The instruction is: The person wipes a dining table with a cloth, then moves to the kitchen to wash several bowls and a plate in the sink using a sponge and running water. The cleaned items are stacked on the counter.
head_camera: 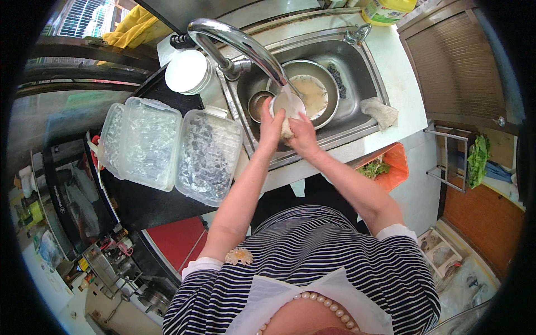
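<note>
Under the running chrome faucet [240, 39], a white bowl [289, 104] is tilted over the sink. My left hand [271, 125] grips the bowl by its left side. In my right hand [302, 133] is a pale cloth [287, 129], pressed against the bowl's lower side; my fingers partly hide it. Behind the bowl, a large steel basin [335, 90] stands in the stainless steel sink [358, 109], with cloudy water and a patterned plate [316, 94] in it. A small steel bowl [255, 104] sits to the left of my left hand.
Clear plastic containers [153, 142] with wet surfaces lie left of the sink, by a stack of white bowls [187, 72]. A folded rag [379, 112] hangs on the sink's right edge. Below the counter is an orange bin [393, 167] with greens. A yellow jug [387, 10] stands behind.
</note>
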Action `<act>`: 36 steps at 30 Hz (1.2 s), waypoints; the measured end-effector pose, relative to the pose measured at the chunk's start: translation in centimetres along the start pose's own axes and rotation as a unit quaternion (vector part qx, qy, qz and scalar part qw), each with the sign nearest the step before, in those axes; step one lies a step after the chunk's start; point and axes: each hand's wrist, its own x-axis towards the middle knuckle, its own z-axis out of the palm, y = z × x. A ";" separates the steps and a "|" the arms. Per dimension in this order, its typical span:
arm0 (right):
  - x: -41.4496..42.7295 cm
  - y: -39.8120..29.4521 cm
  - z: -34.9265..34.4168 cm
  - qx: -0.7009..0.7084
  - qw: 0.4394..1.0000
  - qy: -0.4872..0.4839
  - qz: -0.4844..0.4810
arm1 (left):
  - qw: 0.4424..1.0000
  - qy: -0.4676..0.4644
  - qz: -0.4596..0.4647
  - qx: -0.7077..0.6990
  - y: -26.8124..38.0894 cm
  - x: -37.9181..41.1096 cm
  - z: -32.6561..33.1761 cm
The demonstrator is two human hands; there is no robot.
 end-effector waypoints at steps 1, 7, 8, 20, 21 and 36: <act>-0.5 -0.2 0.8 0.084 0.991 -0.012 0.100 | 0.999 0.016 0.038 0.007 -0.5 -0.1 0.6; -0.1 3.1 -2.9 -0.236 0.945 -0.004 -0.225 | 0.979 -0.130 -0.019 0.159 1.0 1.4 -3.4; 0.1 3.6 -3.3 -0.245 0.944 -0.022 -0.219 | 0.977 -0.153 -0.078 0.125 2.1 1.4 -3.1; 1.4 1.2 -4.8 0.614 0.732 0.072 0.287 | 0.837 -0.160 -0.230 -0.469 3.1 -0.6 -2.5; 2.3 1.5 -5.0 0.631 0.706 0.111 0.301 | 0.820 -0.141 -0.222 -0.509 3.1 -1.1 -2.2; 2.0 -2.9 -2.9 -0.142 0.971 0.165 -0.098 | 0.884 0.018 -0.156 -0.440 5.1 -2.9 2.4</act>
